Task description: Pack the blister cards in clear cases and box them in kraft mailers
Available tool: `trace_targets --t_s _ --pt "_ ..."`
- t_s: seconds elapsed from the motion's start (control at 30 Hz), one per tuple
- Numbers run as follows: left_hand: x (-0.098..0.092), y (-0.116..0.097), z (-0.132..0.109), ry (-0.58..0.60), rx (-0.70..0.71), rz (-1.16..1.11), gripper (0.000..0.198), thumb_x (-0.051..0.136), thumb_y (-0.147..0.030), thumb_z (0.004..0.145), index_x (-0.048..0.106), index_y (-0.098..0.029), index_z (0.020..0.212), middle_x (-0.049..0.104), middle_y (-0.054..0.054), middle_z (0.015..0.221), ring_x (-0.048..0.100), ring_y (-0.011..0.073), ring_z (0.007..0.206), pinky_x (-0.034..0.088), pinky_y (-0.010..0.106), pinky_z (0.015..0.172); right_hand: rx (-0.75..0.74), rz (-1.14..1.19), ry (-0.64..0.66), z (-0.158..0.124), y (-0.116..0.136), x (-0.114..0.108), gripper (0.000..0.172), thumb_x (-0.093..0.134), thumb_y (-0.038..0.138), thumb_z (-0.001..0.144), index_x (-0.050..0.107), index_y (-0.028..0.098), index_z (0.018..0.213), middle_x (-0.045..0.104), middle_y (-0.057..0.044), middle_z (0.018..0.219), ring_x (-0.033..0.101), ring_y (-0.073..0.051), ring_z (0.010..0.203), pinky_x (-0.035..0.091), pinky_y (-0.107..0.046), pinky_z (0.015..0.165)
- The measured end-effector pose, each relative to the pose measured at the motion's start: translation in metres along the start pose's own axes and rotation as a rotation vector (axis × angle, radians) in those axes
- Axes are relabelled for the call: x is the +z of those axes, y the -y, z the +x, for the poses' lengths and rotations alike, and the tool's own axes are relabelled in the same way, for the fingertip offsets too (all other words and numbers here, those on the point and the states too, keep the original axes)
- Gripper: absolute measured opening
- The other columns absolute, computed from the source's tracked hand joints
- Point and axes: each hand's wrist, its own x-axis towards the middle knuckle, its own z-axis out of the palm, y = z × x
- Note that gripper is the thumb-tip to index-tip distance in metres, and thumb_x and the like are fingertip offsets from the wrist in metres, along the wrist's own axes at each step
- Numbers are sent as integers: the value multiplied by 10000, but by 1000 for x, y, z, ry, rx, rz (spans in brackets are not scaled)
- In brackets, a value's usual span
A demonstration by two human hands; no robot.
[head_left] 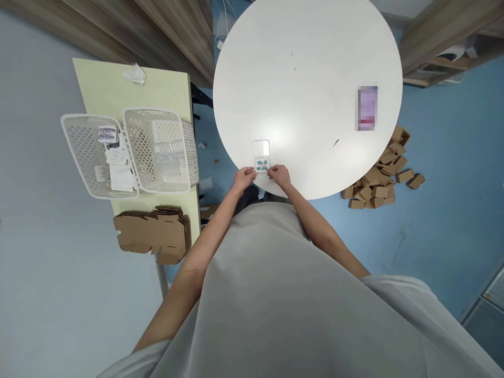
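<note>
A clear, squarish case, apparently plastic, is lying open near the close edge of the smooth, round white worktop, directly between the hands, its unfolded long axis running away from the person. The left hand and right hand are flanking its nearer half about equally closely, curled fingertips touching the sides beside small teal pieces; whether they are pinching it, I cannot tell.
</note>
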Motion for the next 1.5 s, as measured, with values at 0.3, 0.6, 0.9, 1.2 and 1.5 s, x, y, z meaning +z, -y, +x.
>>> trace_targets --t_s 0.3,0.6,0.9,1.2,1.5 --pt "2 -6 20 -104 157 43 591 803 -137 833 711 -155 1417 675 207 1542 685 335 1354 532 469 1183 -111 -18 -170 8 1 -2 160 698 340 1052 707 204 1134 787 -131 1251 731 -254 1119 572 -379 1030" --pt "2 -14 38 -71 158 33 570 819 -161 835 726 -99 1393 771 201 1291 712 328 1265 523 446 1172 -104 93 -138 26 6 3 374 760 290 996 689 172 1344 785 -135 1221 733 -283 1168 551 -409 1114" --pt "-9 -6 13 132 -12 -223 354 749 -193 958 739 -143 1308 779 100 1043 757 217 956 643 397 921 -26 399 44 -2 4 -3 246 796 251 917 767 143 1137 750 -41 908 713 -199 915 620 -383 988" --pt "-49 -15 -27 303 94 -330 499 837 -337 882 741 -222 1358 787 129 1273 756 227 1044 621 356 893 -120 600 212 -47 23 -13 432 882 363 801 767 229 1196 801 -42 1106 713 -164 937 617 -334 925" --pt "-68 -43 -58 325 217 -420 459 765 -397 916 763 -209 1334 777 125 1354 750 235 1115 615 316 868 -271 591 210 -80 63 -17 342 814 525 873 798 254 1081 787 -42 1138 712 -182 1010 611 -344 962"
